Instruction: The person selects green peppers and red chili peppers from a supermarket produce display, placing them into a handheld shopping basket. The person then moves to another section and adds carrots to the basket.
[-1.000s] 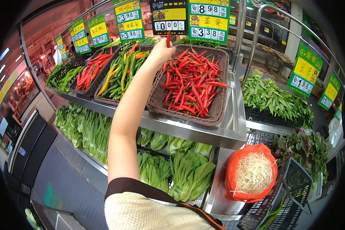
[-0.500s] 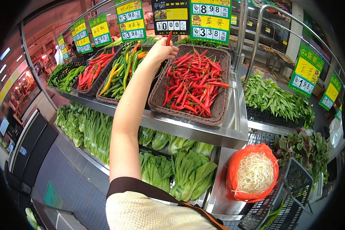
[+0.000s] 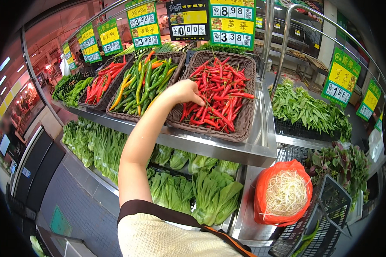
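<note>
My left hand (image 3: 188,92) reaches over the left side of a brown woven basket (image 3: 178,115) of red chili peppers (image 3: 221,92). Its fingers are curled closed against the peppers, with the thumb pointing down to the right. The fingertips are partly hidden, so I cannot make out what they hold. Just left of the hand stands another basket with green, yellow and orange long peppers (image 3: 146,83). Beyond that sits a tray of larger red peppers (image 3: 105,81). My right hand is out of view.
A metal shelf edge (image 3: 214,152) runs below the baskets, over leafy greens (image 3: 171,190). Bean sprouts (image 3: 286,192) fill a red bag at lower right, beside a black shopping basket (image 3: 330,205). Price signs (image 3: 231,25) hang behind, and a metal rail (image 3: 283,51) bends upward at right.
My left hand has come down from above the back of the basket into the red chili peppers. The single red chili pepper it held up is no longer distinguishable.
</note>
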`<state>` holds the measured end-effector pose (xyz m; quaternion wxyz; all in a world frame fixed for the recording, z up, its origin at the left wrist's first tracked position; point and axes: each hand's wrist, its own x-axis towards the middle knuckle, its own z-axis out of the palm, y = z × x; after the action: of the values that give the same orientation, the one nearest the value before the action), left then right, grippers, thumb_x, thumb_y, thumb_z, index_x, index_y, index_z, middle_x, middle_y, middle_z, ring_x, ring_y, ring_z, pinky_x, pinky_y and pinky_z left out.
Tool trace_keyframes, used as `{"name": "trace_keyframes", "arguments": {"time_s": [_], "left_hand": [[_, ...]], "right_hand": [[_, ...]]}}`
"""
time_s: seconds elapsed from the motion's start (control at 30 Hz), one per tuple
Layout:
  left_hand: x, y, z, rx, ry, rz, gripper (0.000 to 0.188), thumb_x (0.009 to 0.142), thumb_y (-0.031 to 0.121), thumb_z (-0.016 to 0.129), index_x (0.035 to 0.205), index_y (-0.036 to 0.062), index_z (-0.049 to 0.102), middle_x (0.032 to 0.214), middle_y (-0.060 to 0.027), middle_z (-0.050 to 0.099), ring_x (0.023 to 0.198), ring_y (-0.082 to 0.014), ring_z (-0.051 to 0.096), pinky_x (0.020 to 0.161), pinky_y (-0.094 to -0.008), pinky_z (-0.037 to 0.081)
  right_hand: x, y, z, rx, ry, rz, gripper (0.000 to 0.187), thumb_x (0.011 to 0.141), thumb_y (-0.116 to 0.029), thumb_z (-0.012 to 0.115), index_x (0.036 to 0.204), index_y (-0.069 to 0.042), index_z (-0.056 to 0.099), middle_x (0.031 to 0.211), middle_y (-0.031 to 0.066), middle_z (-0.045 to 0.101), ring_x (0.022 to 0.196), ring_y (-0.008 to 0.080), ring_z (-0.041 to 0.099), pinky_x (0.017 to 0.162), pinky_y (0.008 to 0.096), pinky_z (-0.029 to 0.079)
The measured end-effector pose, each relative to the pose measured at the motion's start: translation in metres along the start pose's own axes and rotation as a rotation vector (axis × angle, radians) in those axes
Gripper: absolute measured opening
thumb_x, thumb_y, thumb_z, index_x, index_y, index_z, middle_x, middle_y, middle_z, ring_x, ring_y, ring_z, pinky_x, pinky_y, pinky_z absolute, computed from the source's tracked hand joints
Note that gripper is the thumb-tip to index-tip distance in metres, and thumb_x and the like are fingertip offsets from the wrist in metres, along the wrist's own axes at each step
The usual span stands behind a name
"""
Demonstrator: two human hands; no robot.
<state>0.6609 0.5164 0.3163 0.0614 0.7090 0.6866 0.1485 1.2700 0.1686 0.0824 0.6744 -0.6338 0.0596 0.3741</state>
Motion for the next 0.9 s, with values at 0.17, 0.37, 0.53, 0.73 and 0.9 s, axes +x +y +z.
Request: {"name": "trace_keyframes", "arguments": {"time_s": [0.17, 0.37, 0.53, 0.73, 0.9], "left_hand": [[-0.005, 0.005, -0.002, -0.205, 0.133, 0.047, 0.027, 0.069, 0.020, 0.074, 0.084, -0.0004, 0.064, 0.071, -0.0065, 0.062, 0.067, -0.0126, 0.057, 0.064, -0.0277, 0.045], [-0.019, 0.020, -0.013, -0.393, 0.364, 0.115, 0.026, 0.070, 0.013, 0.073, 0.090, 0.0003, 0.065, 0.073, -0.0025, 0.062, 0.069, -0.0078, 0.055, 0.065, -0.0239, 0.045], [-0.014, 0.054, 0.017, -0.160, 0.264, 0.345, 0.023, 0.072, 0.012, 0.070, 0.092, 0.0011, 0.065, 0.079, -0.0044, 0.066, 0.073, -0.0083, 0.059, 0.068, -0.0242, 0.046], [-0.001, 0.049, 0.012, -1.002, 0.374, 0.294, 0.017, 0.078, 0.012, 0.067, 0.092, 0.0019, 0.066, 0.077, -0.0013, 0.065, 0.066, -0.0060, 0.056, 0.060, -0.0221, 0.044], [-0.005, 0.046, -0.001, -1.413, 0.346, 0.216, 0.009, 0.080, 0.010, 0.065, 0.085, 0.0065, 0.058, 0.066, 0.0029, 0.053, 0.050, -0.0039, 0.040, 0.043, -0.0181, 0.029]], "right_hand": [[0.038, 0.009, -0.041, -0.038, -0.096, 0.025, 0.009, 0.075, -0.015, 0.051, 0.073, -0.006, 0.051, 0.053, 0.0018, 0.046, 0.038, 0.0130, 0.035, 0.037, 0.0252, 0.027], [0.030, 0.010, -0.033, 0.022, -0.121, 0.024, 0.008, 0.075, -0.014, 0.051, 0.073, -0.006, 0.052, 0.054, 0.0017, 0.047, 0.038, 0.0124, 0.034, 0.036, 0.0245, 0.026], [0.040, 0.011, -0.037, 0.028, -0.493, -0.116, 0.009, 0.074, -0.012, 0.051, 0.077, -0.004, 0.054, 0.058, 0.0029, 0.051, 0.040, 0.0125, 0.036, 0.036, 0.0245, 0.027], [-0.020, -0.002, 0.017, 0.134, 0.075, -0.012, 0.009, 0.074, -0.013, 0.052, 0.077, -0.005, 0.054, 0.061, 0.0023, 0.052, 0.041, 0.0118, 0.037, 0.037, 0.0235, 0.028], [0.027, 0.013, -0.040, 0.036, -0.129, 0.004, 0.007, 0.074, -0.014, 0.053, 0.075, -0.007, 0.053, 0.059, 0.0012, 0.051, 0.040, 0.0117, 0.036, 0.038, 0.0233, 0.027]]}}
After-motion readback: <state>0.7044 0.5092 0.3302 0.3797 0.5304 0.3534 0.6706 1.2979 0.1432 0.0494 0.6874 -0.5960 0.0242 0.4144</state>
